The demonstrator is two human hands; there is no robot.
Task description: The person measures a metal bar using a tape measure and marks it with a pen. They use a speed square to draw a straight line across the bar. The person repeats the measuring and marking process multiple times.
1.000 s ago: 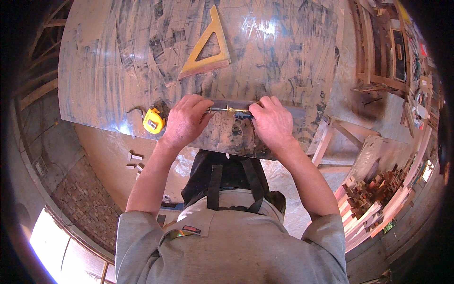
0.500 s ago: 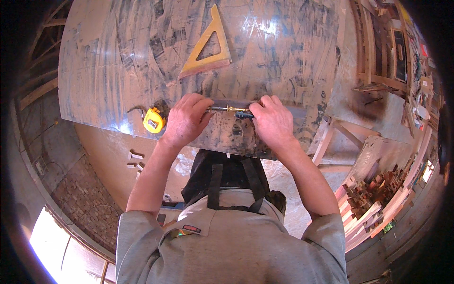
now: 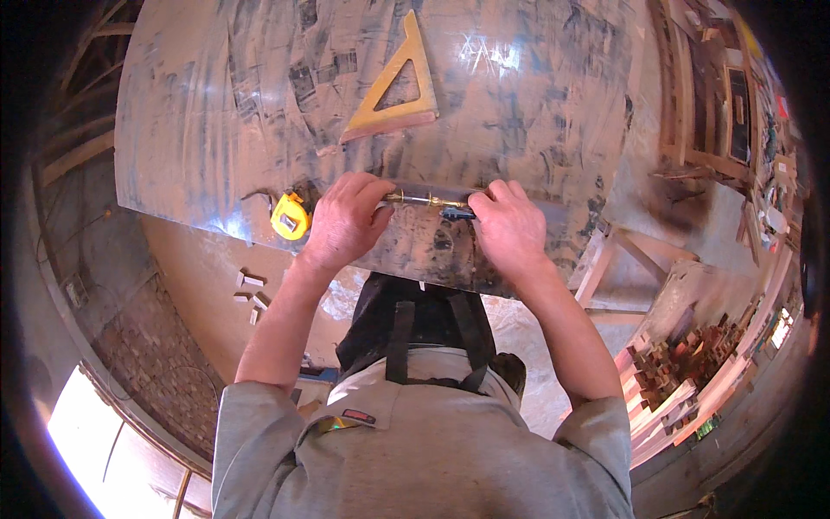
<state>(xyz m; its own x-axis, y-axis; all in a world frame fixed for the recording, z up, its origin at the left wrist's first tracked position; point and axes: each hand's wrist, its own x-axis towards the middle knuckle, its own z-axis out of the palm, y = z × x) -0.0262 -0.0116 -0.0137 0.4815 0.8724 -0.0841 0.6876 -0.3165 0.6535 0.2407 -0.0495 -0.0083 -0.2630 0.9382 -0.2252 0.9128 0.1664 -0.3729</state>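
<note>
Just above the near edge of the worktable (image 3: 242, 130), both my hands are closed on a slim pen-like object (image 3: 419, 199) with a clear barrel and brass-coloured parts. My left hand (image 3: 347, 221) pinches its left end. The right end is between the fingers of my right hand (image 3: 510, 227). A short dark piece, perhaps a cap or clip (image 3: 456, 213), sticks out from the right fingers just below the barrel. Both ends are hidden by my fingers. Beside my left hand lies a yellow tape measure (image 3: 290, 218).
A yellow triangular square (image 3: 424, 91) with a reddish base lies farther back on the scuffed tabletop. Small wood blocks (image 3: 252, 279) lie on the floor at left. A timber frame (image 3: 635, 268) and stacked wood offcuts (image 3: 683, 363) stand at right.
The view has shifted slightly, so the table and tools appear a little to the right. Both hands keep their grip; the gap between them and the dark piece's angle differ only slightly.
</note>
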